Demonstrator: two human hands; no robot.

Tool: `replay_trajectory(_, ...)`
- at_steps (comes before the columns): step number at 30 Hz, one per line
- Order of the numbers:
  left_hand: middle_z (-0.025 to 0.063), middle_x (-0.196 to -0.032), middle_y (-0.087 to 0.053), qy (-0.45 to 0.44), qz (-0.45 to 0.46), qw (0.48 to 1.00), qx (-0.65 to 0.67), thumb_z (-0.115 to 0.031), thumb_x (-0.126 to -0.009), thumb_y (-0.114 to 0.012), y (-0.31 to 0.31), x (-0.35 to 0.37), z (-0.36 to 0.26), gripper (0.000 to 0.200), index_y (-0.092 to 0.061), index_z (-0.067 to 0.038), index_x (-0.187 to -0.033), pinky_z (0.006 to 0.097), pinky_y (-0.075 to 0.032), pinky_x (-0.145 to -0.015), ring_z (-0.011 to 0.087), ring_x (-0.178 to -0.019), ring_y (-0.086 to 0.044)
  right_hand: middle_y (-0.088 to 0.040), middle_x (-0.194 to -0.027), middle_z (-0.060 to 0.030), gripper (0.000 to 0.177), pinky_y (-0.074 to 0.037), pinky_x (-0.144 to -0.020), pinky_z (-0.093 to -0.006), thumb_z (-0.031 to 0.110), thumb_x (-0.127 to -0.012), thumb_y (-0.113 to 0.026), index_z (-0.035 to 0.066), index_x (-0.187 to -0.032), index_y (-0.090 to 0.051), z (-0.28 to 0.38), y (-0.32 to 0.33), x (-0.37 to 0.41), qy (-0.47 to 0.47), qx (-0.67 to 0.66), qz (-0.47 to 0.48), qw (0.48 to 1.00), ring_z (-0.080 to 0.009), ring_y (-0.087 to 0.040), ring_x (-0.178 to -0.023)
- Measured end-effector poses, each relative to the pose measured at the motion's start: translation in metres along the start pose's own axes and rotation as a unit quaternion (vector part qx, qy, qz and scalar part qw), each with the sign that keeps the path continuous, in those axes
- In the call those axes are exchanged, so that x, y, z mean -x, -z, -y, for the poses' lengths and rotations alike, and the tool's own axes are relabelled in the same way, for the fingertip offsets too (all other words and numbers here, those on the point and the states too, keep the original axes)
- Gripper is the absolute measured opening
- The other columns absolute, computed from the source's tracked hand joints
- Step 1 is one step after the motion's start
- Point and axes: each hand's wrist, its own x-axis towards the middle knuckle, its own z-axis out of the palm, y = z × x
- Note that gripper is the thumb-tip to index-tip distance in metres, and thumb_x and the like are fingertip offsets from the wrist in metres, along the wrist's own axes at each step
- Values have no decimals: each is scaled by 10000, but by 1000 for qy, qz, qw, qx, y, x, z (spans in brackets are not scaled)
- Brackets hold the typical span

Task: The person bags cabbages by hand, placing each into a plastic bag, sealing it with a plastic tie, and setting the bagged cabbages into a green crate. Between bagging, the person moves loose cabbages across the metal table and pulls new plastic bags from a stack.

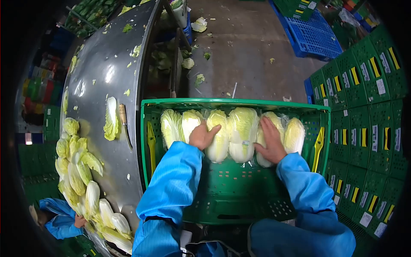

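Several Chinese cabbages in clear wrap lie side by side along the far wall of a green crate (239, 205). My left hand (203, 136) rests on the second cabbage from the left (190, 121), its thumb spread toward the neighbouring cabbage (217, 145). My right hand (271, 143) lies with stretched fingers over a cabbage (262, 159) right of the middle. Between my hands sits a large cabbage (241, 128) with a small label on its wrap. The outermost cabbages (172, 126) (294, 135) are apart from my hands.
At left, a metal table (113, 167) bears a heap of cabbages (81, 171), a loose leaf (111, 120) and a wooden-handled knife (123, 115). Another person's blue sleeve (62, 218) is at lower left. Stacked green crates (351, 124) line the right; a blue pallet (314, 34) lies behind.
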Motion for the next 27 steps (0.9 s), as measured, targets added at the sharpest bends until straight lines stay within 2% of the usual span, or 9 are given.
replay_trajectory(3,317,-833,-600,-34,-112,981,-153,-453,-807,-612,-2,13,-6,552,-497,54,-993,495,-461,-695,453,-810,-592,-94,-1463,-279,940,-64,-1088,-550,432,-751,-656,-34,-1407,-170,37,-52,-14,6,-8,-83,997,-424,-46,-1369)
replay_trajectory(4,300,-844,-613,-2,-107,978,-179,-425,-803,-633,-1,23,-17,585,-465,56,-1089,477,-476,-680,446,-801,-603,-46,-1465,-296,948,-55,-1092,-540,446,-770,-637,-40,-1412,-138,45,-75,-23,-17,40,-105,993,-436,-20,-1368)
replay_trajectory(8,280,-1184,-507,-157,-231,943,-181,-338,-774,-671,-21,55,5,798,-276,50,-1348,495,-340,-961,398,-1095,-504,-19,-1467,-298,952,-11,-1088,-552,451,-781,-619,-48,-1412,-109,74,-104,-47,-95,27,-104,990,-442,18,-1369)
replay_trajectory(9,257,-1346,-351,-122,-203,955,-179,-358,-784,-650,-28,61,4,833,-222,14,-1394,546,-174,-1045,364,-1269,-333,-21,-1469,-294,927,-33,-1083,-561,437,-785,-616,-48,-1409,-132,74,-102,-46,-104,39,-94,989,-425,8,-1375)
replay_trajectory(13,186,-1478,-155,-74,-208,924,-311,-419,-803,-616,-38,78,-4,801,-240,-71,-1418,631,-65,-1037,358,-1370,-130,-100,-1480,-240,860,-88,-1066,-576,376,-756,-654,5,-1407,-231,59,-46,-12,-66,-25,-89,993,-382,-75,-1379)
replay_trajectory(16,161,-1485,-165,-111,-193,918,-328,-428,-790,-628,-36,74,17,771,-286,-126,-1411,616,-67,-1046,350,-1371,-140,-421,-1315,-235,713,-263,-1031,-462,259,-741,-705,-7,-1319,-382,-5,6,34,-99,12,-352,931,-391,-373,-1244)
replay_trajectory(18,146,-1489,-168,-117,-197,924,-306,-429,-779,-640,-34,67,26,753,-318,-154,-1402,612,-65,-1048,346,-1371,-146,-297,-1394,-244,793,-257,-1020,-492,314,-742,-709,27,-1369,-318,-29,21,58,-288,75,-292,909,-399,-297,-1284)
replay_trajectory(20,157,-1484,-177,-137,-197,928,-285,-414,-773,-649,-32,60,27,760,-317,-145,-1401,614,-53,-1047,348,-1368,-157,-239,-1417,-255,807,-253,-1019,-501,318,-747,-702,46,-1387,-293,-20,22,58,-315,101,-238,913,-399,-263,-1301)
replay_trajectory(27,180,-1437,-277,-260,-134,910,-293,-412,-735,-693,-46,88,-1,743,-384,-161,-1363,606,-85,-1042,359,-1336,-243,-263,-1411,-243,874,-251,-1052,-441,294,-724,-719,7,-1397,-242,-60,28,87,-238,11,-288,927,-404,-275,-1290)
